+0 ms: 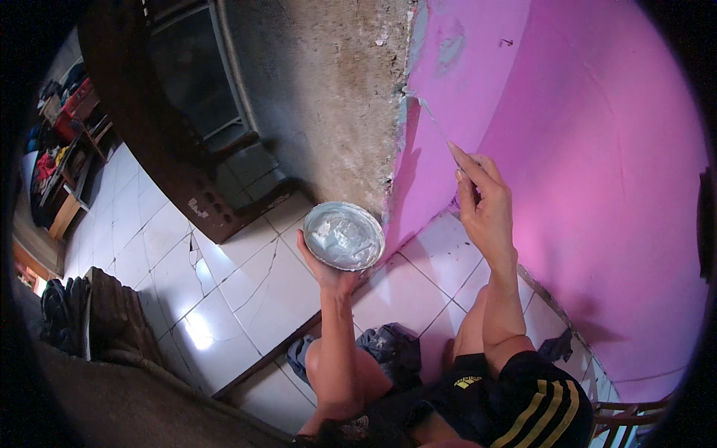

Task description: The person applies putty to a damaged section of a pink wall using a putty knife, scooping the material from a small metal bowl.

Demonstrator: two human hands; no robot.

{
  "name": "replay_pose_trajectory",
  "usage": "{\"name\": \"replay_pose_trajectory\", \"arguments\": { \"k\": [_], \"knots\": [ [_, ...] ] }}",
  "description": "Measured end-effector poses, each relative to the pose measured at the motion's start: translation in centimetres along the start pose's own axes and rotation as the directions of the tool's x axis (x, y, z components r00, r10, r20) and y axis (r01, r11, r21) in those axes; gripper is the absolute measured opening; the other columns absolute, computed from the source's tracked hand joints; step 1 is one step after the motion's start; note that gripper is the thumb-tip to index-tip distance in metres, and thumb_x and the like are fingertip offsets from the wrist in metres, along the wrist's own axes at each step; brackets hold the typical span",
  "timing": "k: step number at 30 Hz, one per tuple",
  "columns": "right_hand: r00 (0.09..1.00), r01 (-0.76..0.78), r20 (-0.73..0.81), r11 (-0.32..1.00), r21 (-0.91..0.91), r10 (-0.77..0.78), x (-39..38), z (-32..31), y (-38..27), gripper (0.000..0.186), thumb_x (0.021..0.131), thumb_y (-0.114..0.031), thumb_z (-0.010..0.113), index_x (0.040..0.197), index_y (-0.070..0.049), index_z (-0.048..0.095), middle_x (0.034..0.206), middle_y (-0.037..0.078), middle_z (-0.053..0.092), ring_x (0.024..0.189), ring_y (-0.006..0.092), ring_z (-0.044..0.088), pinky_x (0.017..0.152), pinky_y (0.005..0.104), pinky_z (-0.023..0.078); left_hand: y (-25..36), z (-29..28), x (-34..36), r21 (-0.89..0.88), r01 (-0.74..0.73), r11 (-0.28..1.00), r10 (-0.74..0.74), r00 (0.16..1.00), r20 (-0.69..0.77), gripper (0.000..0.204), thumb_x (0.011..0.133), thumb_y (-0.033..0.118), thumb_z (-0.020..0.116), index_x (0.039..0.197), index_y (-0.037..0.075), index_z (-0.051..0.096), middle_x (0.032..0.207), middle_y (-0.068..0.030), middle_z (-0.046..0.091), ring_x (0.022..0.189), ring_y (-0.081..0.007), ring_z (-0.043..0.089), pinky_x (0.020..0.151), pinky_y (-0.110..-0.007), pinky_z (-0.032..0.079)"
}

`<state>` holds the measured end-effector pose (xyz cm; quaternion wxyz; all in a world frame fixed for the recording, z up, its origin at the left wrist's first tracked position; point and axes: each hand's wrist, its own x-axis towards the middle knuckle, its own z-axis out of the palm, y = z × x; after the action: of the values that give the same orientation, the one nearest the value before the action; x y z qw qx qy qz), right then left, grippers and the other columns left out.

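Observation:
My left hand (328, 265) holds a round, shallow container (342, 235) from below, with pale bluish-white paste spread inside it. Up and to the right of it, my right hand (482, 194) grips a thin putty knife (437, 119) by its handle. The knife's tip is at the vertical edge where the bright pink wall (575, 209) meets the rough, unpainted wall (336, 97); whether it touches is hard to tell. Flaked patches and grey smears (448, 52) show along that edge, higher up.
A dark wooden frame (131, 89) with glass leans at the upper left. Beyond are shelves piled with clothes (56, 157). A step edge (265, 355) crosses the white tiled floor (216, 284). Dark bundled items (67, 313) lie at lower left, crumpled cloth (388, 347) by my legs, a slatted chair (627, 414) at lower right.

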<state>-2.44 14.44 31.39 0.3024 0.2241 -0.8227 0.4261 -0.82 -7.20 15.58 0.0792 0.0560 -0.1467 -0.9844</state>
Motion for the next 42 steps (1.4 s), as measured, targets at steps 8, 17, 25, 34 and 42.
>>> {"name": "replay_pose_trajectory", "arguments": {
  "k": [8, 17, 25, 34, 42],
  "knots": [
    [0.998, 0.032, 0.054, 0.99, -0.141, -0.025, -1.9, 2.2, 0.0, 0.047, 0.085, 0.004, 0.055, 0.128, -0.014, 0.059, 0.103, 0.012, 0.054, 0.067, 0.026, 0.063, 0.06, 0.0379, 0.05, 0.5, 0.5, -0.3, -0.007, -0.028, 1.0, 0.028, 0.999, -0.03, 0.072, 0.086, 0.07, 0.039, 0.13, 0.014, 0.051, 0.127, -0.0107, 0.054, 0.117, -0.0331, 0.052, 0.099, -0.054, 0.041],
    [0.997, 0.038, -0.056, 0.994, -0.106, -0.044, -2.3, 0.9, -0.7, 0.045, 0.085, 0.003, 0.057, 0.126, -0.016, 0.062, 0.102, 0.012, 0.052, 0.062, 0.0183, 0.056, 0.058, 0.0323, 0.048, 0.1, 0.4, -0.2, 0.004, -0.027, 1.0, 0.027, 1.0, -0.007, 0.073, 0.086, 0.071, 0.04, 0.132, 0.015, 0.049, 0.131, -0.0109, 0.052, 0.119, -0.0331, 0.05, 0.1, -0.054, 0.04],
    [0.984, 0.072, -0.153, 0.988, -0.136, -0.092, -0.8, 3.0, 0.5, 0.05, 0.082, 0.004, 0.057, 0.127, -0.018, 0.062, 0.104, 0.011, 0.053, 0.062, 0.0172, 0.055, 0.059, 0.0309, 0.048, -0.2, 1.0, -0.3, -0.026, -0.025, 0.999, 0.024, 1.0, -0.006, 0.071, 0.087, 0.069, 0.039, 0.13, 0.013, 0.051, 0.127, -0.0117, 0.055, 0.116, -0.0331, 0.052, 0.099, -0.052, 0.042],
    [0.997, 0.013, -0.077, 0.997, -0.077, -0.019, -2.1, 4.0, 1.0, 0.047, 0.086, 0.002, 0.056, 0.128, -0.018, 0.061, 0.105, 0.01, 0.053, 0.063, 0.0176, 0.053, 0.059, 0.0315, 0.047, 0.3, 1.7, -0.9, -0.038, 0.001, 0.999, -0.003, 0.998, -0.06, 0.072, 0.087, 0.069, 0.04, 0.128, 0.012, 0.052, 0.126, -0.0121, 0.056, 0.114, -0.0328, 0.054, 0.098, -0.052, 0.044],
    [0.991, 0.029, -0.134, 0.999, 0.035, -0.025, -0.5, 2.6, 0.3, 0.042, 0.09, 0.0, 0.054, 0.129, -0.014, 0.06, 0.097, 0.009, 0.054, 0.066, 0.0138, 0.049, 0.06, 0.0278, 0.045, 0.6, 1.0, -0.9, -0.008, -0.015, 1.0, 0.014, 1.0, -0.021, 0.073, 0.084, 0.072, 0.043, 0.13, 0.016, 0.05, 0.13, -0.0098, 0.052, 0.118, -0.0336, 0.05, 0.099, -0.054, 0.04]
  ]
}}
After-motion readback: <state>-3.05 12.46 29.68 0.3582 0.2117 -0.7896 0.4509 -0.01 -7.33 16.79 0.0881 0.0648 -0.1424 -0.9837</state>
